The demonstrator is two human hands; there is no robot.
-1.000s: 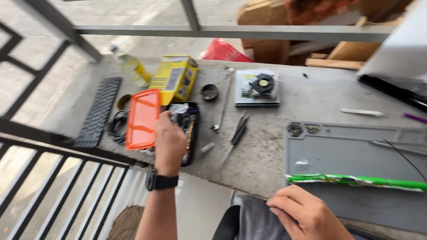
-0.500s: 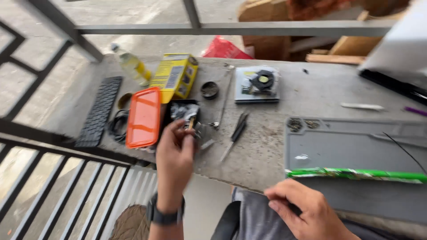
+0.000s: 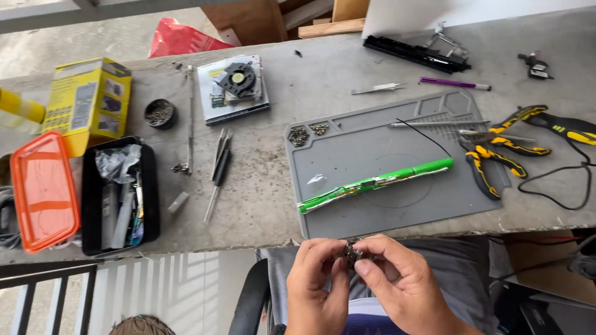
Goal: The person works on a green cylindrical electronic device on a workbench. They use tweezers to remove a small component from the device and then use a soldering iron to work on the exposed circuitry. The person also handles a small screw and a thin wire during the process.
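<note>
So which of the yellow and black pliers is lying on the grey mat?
The pliers with their handles spread open, beside the green stick, lie on the grey mat. The other pliers lie past its right edge.

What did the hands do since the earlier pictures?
The left hand drew back from the black tool case to the lap and met the right hand; both now pinch a small metal part. The case, orange lid and green tool stayed put.

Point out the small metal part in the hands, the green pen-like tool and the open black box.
small metal part (image 3: 352, 253), head view, on its bit showing between the fingertips.
green pen-like tool (image 3: 397, 176), head view, on its green barrel.
open black box (image 3: 88, 205), head view, on its left wall.
</note>
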